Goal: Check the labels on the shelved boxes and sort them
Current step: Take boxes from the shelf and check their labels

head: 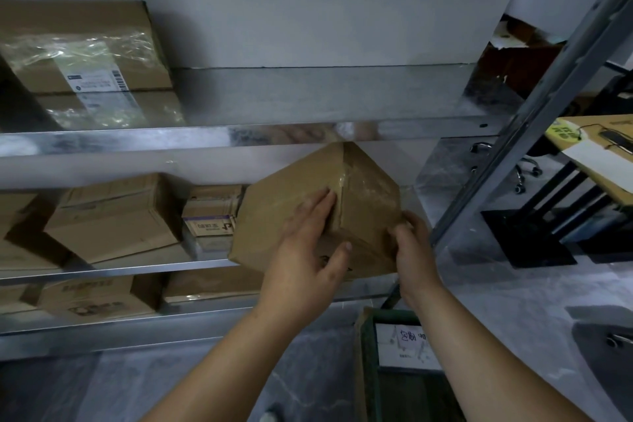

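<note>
two bare hands hold a brown taped cardboard box (368,183), tilted, at frame centre before the middle shelf of a grey metal rack (137,142). left hand (305,250) lies on it, fingers straight and together, thumb spread. right hand (412,245) curls its fingers round the lower right corner.

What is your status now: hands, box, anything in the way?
Left hand flat on box; right hand grips its right edge. Box tilted, at shelf front. Nothing blocking.
</note>
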